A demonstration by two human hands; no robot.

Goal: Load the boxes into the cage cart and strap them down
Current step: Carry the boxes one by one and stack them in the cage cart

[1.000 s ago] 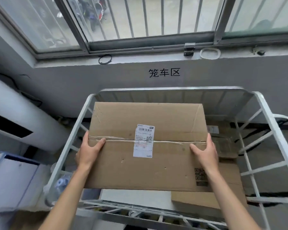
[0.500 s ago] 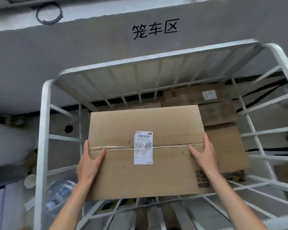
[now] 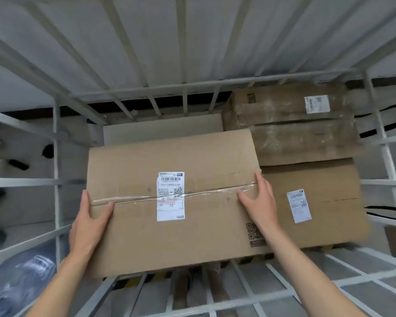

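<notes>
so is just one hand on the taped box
No, the left hand and the right hand each grip an end of the taped box.

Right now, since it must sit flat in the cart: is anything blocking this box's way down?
Nothing visible. The held box, between left hand and right hand, is over the left side of the cart, beside two loaded boxes. Underneath is hidden.

In the cage cart a large box is left of two others, near box before far box.
</notes>
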